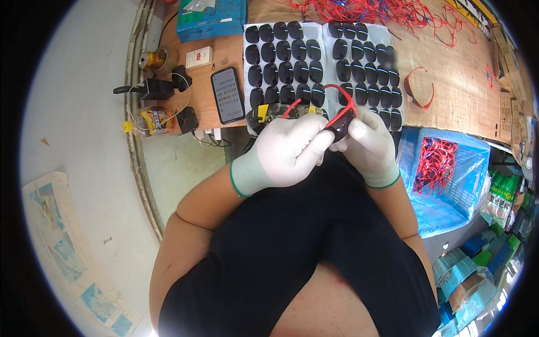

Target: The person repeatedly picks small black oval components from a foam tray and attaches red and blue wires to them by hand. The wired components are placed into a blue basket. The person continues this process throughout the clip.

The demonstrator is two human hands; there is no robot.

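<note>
Both my hands wear white knit gloves and meet in front of my chest at the table's near edge. Between them is a pair of red-framed sunglasses with a dark lens showing. My left hand closes its fingers on the frame from the left. On the other side, my right hand grips near the dark lens with thumb and fingers. Just beyond my hands, rows of dark lenses lie on white sheets. A camouflage-patterned item with yellow patches sits behind my left hand, partly hidden.
On the wooden table lie a phone, a blue box, a red frame and a heap of red frames. A bottle stands at left. Below right, a blue crate holds red frames.
</note>
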